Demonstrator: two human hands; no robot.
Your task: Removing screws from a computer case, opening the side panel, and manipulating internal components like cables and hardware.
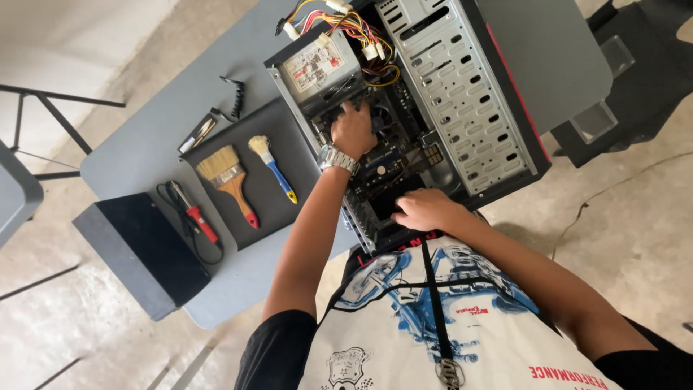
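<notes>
An open computer case (498,94) lies on its side on a grey table (151,137), its motherboard (393,165) exposed. My left hand (354,128), with a metal watch on the wrist, reaches deep into the case just below the silver power supply (317,68). Its fingertips are hidden among dark parts. My right hand (422,209) rests on the near edge of the case with its fingers curled over it. A bundle of coloured cables (357,32) spills out beside the power supply.
A black mat (289,130) left of the case carries a wide wooden brush (227,180) and a small blue-handled brush (274,167). A red-handled tool with a black cord (196,215), a coiled black cable (237,97) and a dark flat panel (141,249) lie nearby.
</notes>
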